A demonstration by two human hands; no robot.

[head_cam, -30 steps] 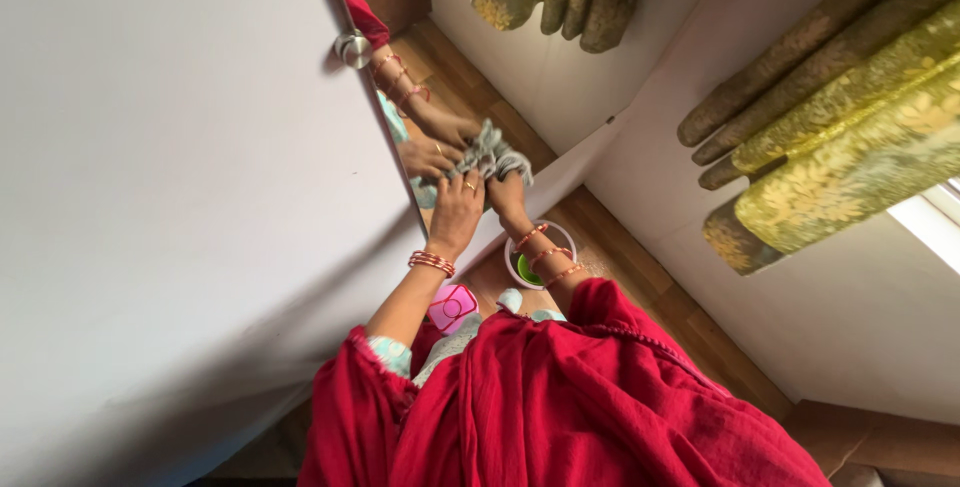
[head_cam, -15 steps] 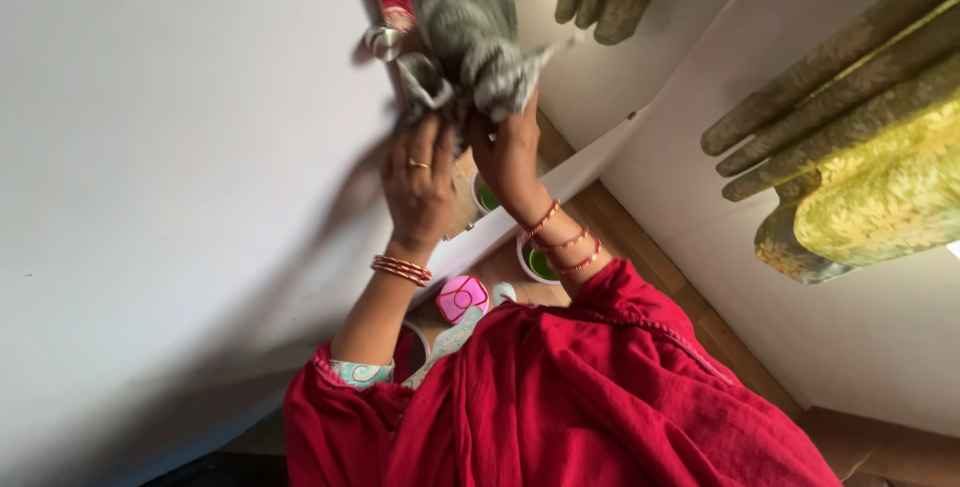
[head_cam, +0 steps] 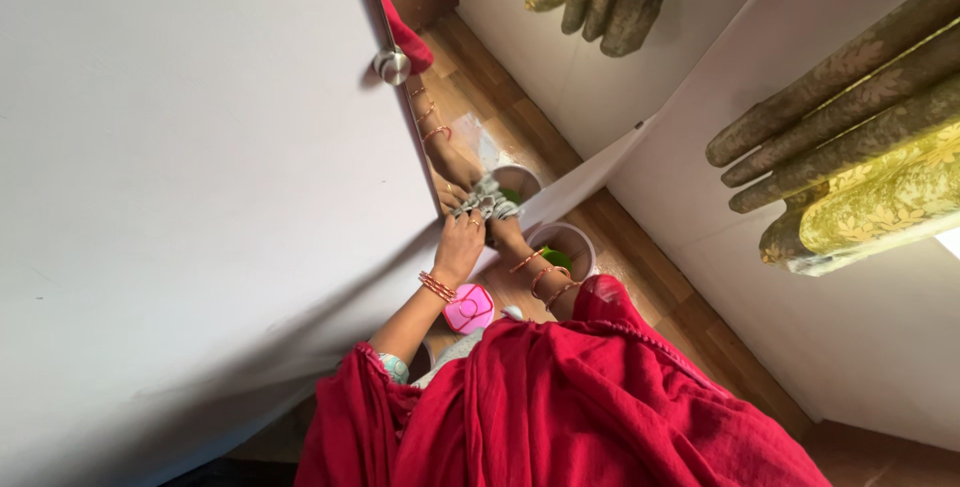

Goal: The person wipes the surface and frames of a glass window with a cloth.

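A grey cloth (head_cam: 487,203) is pressed against the lower part of a tall mirror (head_cam: 520,67), and both hands grip it. My left hand (head_cam: 460,243), with a ring and bangles, holds the cloth's left side. My right hand (head_cam: 507,233), also with bangles at the wrist, holds the right side. The mirror shows the reflection of my arms and the cloth. My red garment (head_cam: 580,407) fills the lower part of the view.
A round metal knob (head_cam: 392,65) sits on the mirror's left edge beside a white wall (head_cam: 180,197). On the wooden floor below stand a white bucket (head_cam: 583,239) with something green inside and a pink round object (head_cam: 468,309). Olive-yellow curtains (head_cam: 850,147) hang at the right.
Half a second ago both hands had lifted the cloth high up by the knob. They have now come down with it to the mirror's lower part, close to where they were a second ago.
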